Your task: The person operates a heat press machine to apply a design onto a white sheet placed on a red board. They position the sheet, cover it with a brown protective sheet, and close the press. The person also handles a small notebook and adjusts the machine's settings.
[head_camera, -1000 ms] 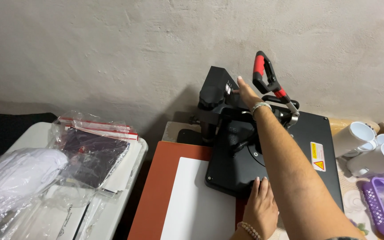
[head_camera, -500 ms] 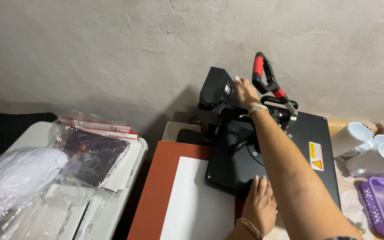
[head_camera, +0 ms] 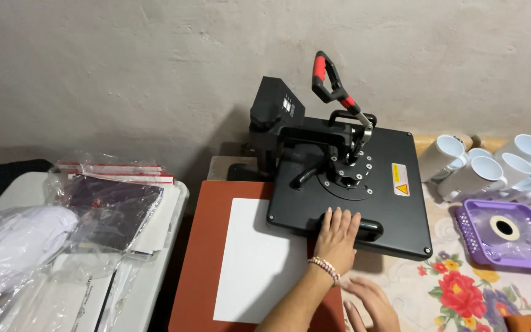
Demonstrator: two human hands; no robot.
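A black heat press [head_camera: 345, 184] stands against the wall, its red-gripped lever [head_camera: 330, 80] raised. The upper plate is swung to the right, off the orange lower platen [head_camera: 201, 246]. A white sheet [head_camera: 253, 258] lies on that platen. My left hand [head_camera: 336, 237], with a bead bracelet on the wrist, lies palm down on the plate's front handle [head_camera: 367, 229], fingers flat and not curled around it. My right hand [head_camera: 370, 304] is low, near the front edge, over the floral cloth. Its fingers are spread and it holds nothing.
White mugs [head_camera: 487, 166] lie on their sides at the right, behind a purple basket [head_camera: 505, 237] on a floral tablecloth [head_camera: 462, 295]. On a white table [head_camera: 149, 283] to the left lie clear plastic bags of folded fabric [head_camera: 106, 203].
My right arm has drawn back from the top of the press to the front edge. My left hand has slid up onto the plate's front handle.
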